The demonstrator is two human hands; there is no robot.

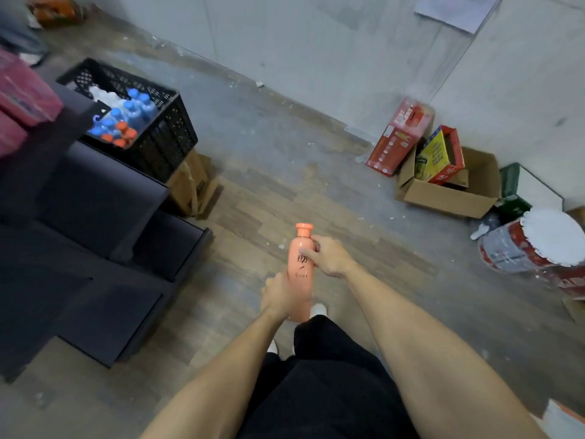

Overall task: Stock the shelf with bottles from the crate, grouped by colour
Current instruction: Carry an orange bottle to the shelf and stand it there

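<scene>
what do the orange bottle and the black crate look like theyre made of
Orange bottle: probably plastic, opaque with a smooth, faintly glossy skin and dark printed characters; coated glass cannot be ruled out. Black crate: apparently moulded hard plastic, matt, judging by its regular lattice of small holes in the walls.

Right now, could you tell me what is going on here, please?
A person holds an orange bottle upright in both hands: the left hand grips its lower body, the right hand its upper part. The black crate on the left holds blue-capped and orange-capped bottles. The dark shelf beside it shows no bottles in the compartments in view.
</scene>
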